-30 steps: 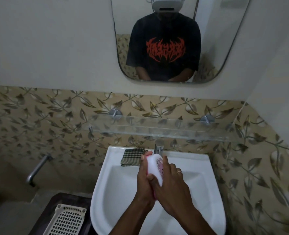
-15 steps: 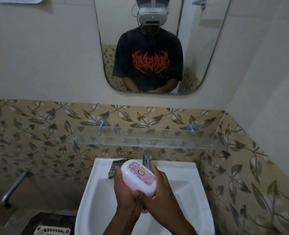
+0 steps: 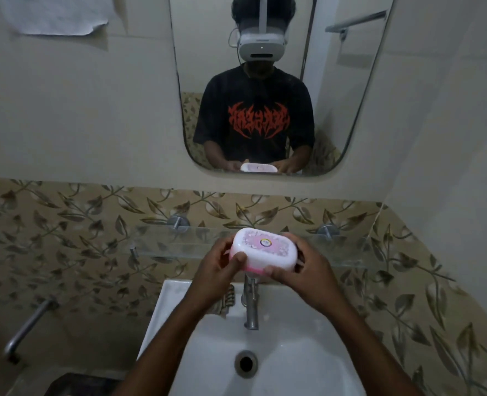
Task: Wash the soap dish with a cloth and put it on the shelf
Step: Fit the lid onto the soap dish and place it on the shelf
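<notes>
The soap dish (image 3: 263,250), a white lidded box with a pink patterned top and pink base, is held level at the height of the glass shelf (image 3: 350,252). My left hand (image 3: 218,268) grips its left end, thumb on the front edge. My right hand (image 3: 308,270) grips its right end with fingers curled behind. The checked cloth (image 3: 226,302) lies on the back rim of the white sink (image 3: 173,312), mostly hidden behind my left forearm.
A metal tap (image 3: 250,305) stands at the back of the sink, above the drain (image 3: 246,363). A mirror (image 3: 336,110) hangs above the shelf. A second tap (image 3: 28,327) sticks out of the wall low on the left. The right wall is close.
Both hands have lifted the soap dish from over the basin up to the shelf, turning it from upright on edge to level with its lid on top.
</notes>
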